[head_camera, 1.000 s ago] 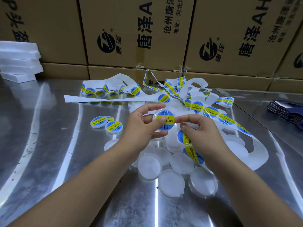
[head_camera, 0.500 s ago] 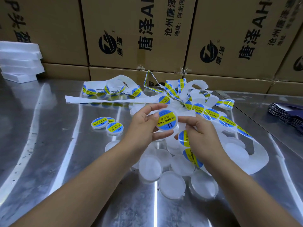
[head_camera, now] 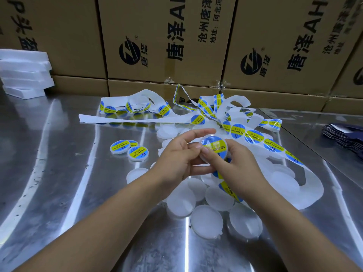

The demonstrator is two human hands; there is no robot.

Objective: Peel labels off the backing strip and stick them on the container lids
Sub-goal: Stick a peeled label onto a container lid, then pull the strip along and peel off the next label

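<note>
Fingers (head_camera: 196, 133) of left hand (head_camera: 176, 160), right hand (head_camera: 241, 165) pinch round translucent plastic lid (head_camera: 213, 138) — thumb on blue-yellow label (head_camera: 219, 147); rub centre outward, no bubbles.

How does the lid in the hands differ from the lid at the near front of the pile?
The held lid carries a blue and yellow label; the front lid is bare, translucent white. The held lid is up off the table, tilted, gripped between the left hand and the right hand; the front lid lies on the metal table, untouched. Both are round.
</note>
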